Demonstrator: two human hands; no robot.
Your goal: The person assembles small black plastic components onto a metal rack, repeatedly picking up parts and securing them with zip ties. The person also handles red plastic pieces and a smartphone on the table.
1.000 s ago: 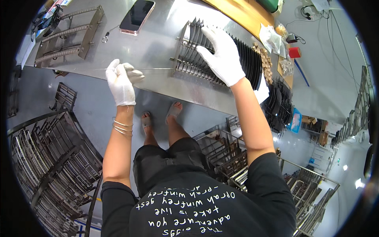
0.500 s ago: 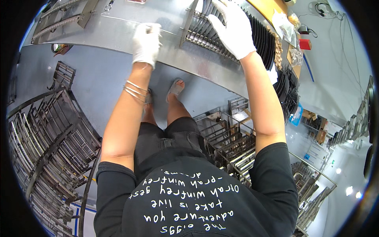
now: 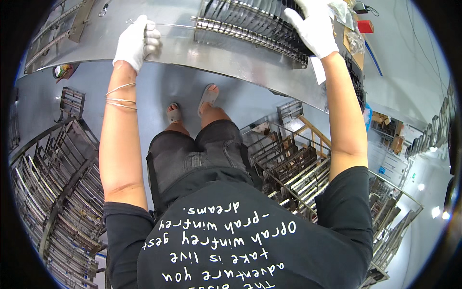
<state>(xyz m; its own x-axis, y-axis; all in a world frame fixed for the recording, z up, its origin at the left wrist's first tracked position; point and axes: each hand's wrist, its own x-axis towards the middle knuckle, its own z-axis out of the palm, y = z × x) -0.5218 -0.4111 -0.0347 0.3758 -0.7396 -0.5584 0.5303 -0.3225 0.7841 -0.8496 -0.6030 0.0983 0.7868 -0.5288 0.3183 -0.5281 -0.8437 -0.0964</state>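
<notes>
My left hand [image 3: 137, 43], in a white glove, is closed around a thin metal rod [image 3: 175, 25] with a bent end. From my fist the rod runs right to the near left corner of a metal rack [image 3: 250, 36] on the steel table. Dark, thin plates [image 3: 269, 12] stand in a row in the rack. At the rack's right end is my right hand [image 3: 315, 31], also gloved, with thumb and fingers apart. Its fingertips are cut off by the upper edge, and whether it touches the plates is unclear.
The steel table [image 3: 231, 72] has another metal rack [image 3: 53, 38] at its far left and a small metal clip [image 3: 103, 10] nearby. A red roll [image 3: 365, 26] and plastic bags lie at the right. Floor racks [image 3: 53, 192] stand left, more racks [image 3: 288, 159] right.
The filled rack now reaches farther right, its plates spread along it. My left hand has moved left and lower along the rod; my right hand has shifted right.
</notes>
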